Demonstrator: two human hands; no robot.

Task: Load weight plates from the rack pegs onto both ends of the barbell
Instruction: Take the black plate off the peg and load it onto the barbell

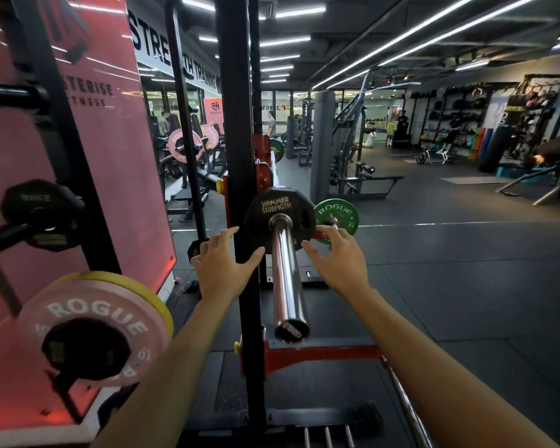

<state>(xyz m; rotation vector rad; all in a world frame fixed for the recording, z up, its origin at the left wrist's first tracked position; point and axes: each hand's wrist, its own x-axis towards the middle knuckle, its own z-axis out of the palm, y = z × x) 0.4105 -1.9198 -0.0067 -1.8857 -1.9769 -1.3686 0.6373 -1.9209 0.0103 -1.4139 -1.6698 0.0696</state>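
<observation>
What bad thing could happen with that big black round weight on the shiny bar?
The black plate sits far up the barbell sleeve with no collar visible in front of it, so it might slide back toward the open end. The left hand and right hand are open beside its rim, where fingers could get pinched. The left arm reaches past the black rack upright and might bump it.

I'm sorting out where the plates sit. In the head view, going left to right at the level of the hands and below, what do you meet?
Pink Rogue plate on its peg → left hand → black rack upright → black Hammer Strength plate on the barbell sleeve → right hand → green Rogue plate.
</observation>
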